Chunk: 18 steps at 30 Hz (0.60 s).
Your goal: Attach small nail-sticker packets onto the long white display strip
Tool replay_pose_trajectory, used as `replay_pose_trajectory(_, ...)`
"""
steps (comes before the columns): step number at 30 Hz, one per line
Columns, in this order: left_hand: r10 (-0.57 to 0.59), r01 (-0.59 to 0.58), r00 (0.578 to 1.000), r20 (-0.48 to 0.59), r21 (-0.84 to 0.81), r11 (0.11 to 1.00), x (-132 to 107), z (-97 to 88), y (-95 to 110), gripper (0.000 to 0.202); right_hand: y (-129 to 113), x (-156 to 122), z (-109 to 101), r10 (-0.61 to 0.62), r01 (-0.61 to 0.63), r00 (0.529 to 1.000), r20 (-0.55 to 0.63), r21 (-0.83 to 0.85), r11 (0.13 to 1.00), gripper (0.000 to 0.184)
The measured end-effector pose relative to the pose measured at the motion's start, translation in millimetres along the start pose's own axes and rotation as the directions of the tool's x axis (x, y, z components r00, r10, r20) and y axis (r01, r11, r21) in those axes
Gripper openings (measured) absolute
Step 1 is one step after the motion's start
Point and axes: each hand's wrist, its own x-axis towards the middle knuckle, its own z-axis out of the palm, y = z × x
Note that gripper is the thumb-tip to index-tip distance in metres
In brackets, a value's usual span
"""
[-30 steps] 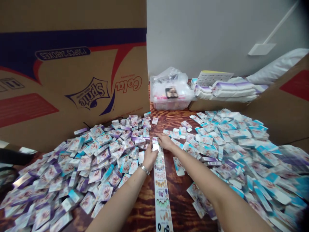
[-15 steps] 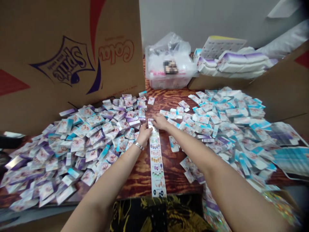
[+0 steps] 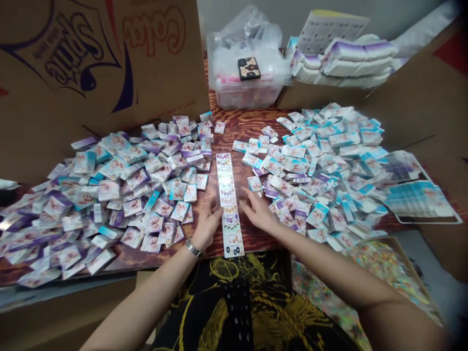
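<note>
- White, long paper strip (image 3: 227, 204) with rows of little coloured nail shapes lies flat on the wooden table (image 3: 252, 131). It points away from the person, and its near end is at the table edge.
- The left hand (image 3: 206, 226) is open, with its fingertips on the strip's left edge, close to the near end. It holds nothing.
- The right hand (image 3: 258, 212) is open too, fingers spread, just right of the strip and maybe touching its edge.
- A moment ago both hands pressed the far end of the strip. Now they are down by the near end, so the strip looks smoothed out and lies straight.
- A silver watch (image 3: 193, 248) is on the left wrist.
- Left of the strip is a big heap of small packets (image 3: 127, 185). Right of it is another heap (image 3: 321, 165).
- Behind the left heap stands a brown cardboard box (image 3: 91, 63).
- Past the strip's far end sits a clear tub (image 3: 248, 92) with a bag in it.
- Right of the tub are stacked white sheets (image 3: 351, 56).
</note>
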Motion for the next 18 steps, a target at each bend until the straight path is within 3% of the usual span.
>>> replay_pose_trajectory(2,-0.063,0.063,0.998,-0.003,0.020,0.998,-12.8,-1.3,-6.5,0.041,0.5,-27.8,10.6,0.065,-0.070,0.995,0.072,0.070,0.995,0.047)
replay_pose_trajectory(5,-0.057,0.056,0.998,0.007,0.085,0.995,-21.4,2.6,-12.1,0.040,-2.7,-47.2,23.6,0.071,-0.086,0.989,0.130,0.111,0.990,0.051)
replay_pose_trajectory(8,0.014,-0.017,1.000,0.014,0.182,0.983,-29.8,4.2,-10.2,0.039,-5.7,-51.6,27.0,0.053,-0.067,0.993,0.105,0.134,0.989,0.053)
replay_pose_trajectory(11,0.184,-0.161,0.982,-0.037,0.336,0.928,-45.0,-13.0,-2.3,0.044,-3.9,-54.1,24.5,0.021,-0.038,0.996,0.086,0.202,0.979,0.049)
replay_pose_trajectory(12,0.290,-0.236,0.956,-0.051,0.455,0.859,-50.3,-23.9,0.9,0.046,-2.6,-55.2,23.9,0.019,-0.038,0.996,0.089,0.215,0.976,0.049)
replay_pose_trajectory(13,0.421,-0.307,0.906,-0.041,0.622,0.720,-54.8,-36.7,4.4,0.047,-1.3,-56.2,23.7,0.018,-0.038,0.996,0.092,0.219,0.975,0.049)
replay_pose_trajectory(14,0.533,-0.332,0.846,0.000,0.782,0.527,-57.7,-50.6,8.1,0.049,-0.1,-57.1,24.0,0.016,-0.036,0.995,0.097,0.212,0.977,0.052)
replay_pose_trajectory(16,0.642,-0.244,0.759,0.104,0.961,0.133,-56.9,-78.6,16.4,0.053,1.3,-58.2,25.9,-0.005,-0.013,0.995,0.105,0.170,0.985,0.058)
replay_pose_trajectory(18,0.642,-0.122,0.750,0.157,0.988,-0.099,-46.6,-100.7,25.3,0.062,1.6,-58.1,28.7,-0.020,0.008,0.993,0.114,0.104,0.995,0.064)
